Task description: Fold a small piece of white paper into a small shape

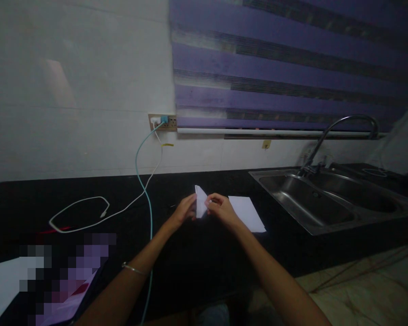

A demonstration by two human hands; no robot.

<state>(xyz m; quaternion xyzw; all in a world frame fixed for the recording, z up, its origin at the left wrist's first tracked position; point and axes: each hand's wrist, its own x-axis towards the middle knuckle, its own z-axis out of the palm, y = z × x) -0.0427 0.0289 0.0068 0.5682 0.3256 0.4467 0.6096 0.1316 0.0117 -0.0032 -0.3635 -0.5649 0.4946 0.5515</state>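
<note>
Pinching small white folded paper [200,203], pointed at top and slanted along one edge, between curled fingers of left hand [184,211] and right hand [221,208], left of the sink [302,197]

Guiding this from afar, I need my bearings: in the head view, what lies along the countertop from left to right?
White cable's loose connector → teal cable → left hand → folded white paper → right hand → flat white sheet → double-bowl steel sink.

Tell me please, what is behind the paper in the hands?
Beyond the paper, black counter and wall show. What the paper, left hand and right hand cover cannot be seen.
</note>
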